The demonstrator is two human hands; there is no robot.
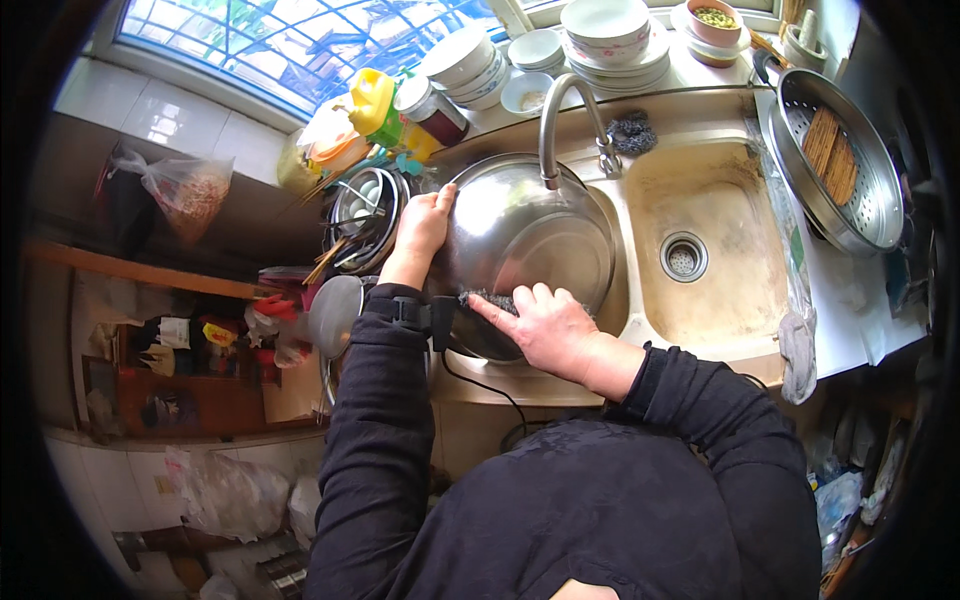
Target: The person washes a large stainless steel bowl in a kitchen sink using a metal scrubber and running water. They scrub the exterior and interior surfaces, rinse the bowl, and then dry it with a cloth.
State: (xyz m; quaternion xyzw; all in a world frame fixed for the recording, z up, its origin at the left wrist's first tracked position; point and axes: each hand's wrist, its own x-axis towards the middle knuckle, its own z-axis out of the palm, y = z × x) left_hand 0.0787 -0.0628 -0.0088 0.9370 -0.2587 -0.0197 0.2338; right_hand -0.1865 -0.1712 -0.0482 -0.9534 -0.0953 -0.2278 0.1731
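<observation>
A large round steel pan (502,202) lies tilted over the left sink basin (616,315), its outer bottom facing up. My left hand (422,229) grips the pan's left rim, thumb pointing up along the edge. Against the lower part of the pan, my right hand (555,330) presses a dark grey scouring pad (491,301), mostly covered by the fingers. The curved metal faucet (553,112) arches over the pan's upper part. No water is seen running from it.
The right basin (712,202) has a drain strainer (683,256). Another scouring pad (631,133) lies behind the faucet. Stacked bowls (611,37) line the windowsill. A perforated steamer pan (840,157) stands at right. Nested bowls with eggs (365,199) sit left; a grey cloth (797,356) hangs at the counter edge.
</observation>
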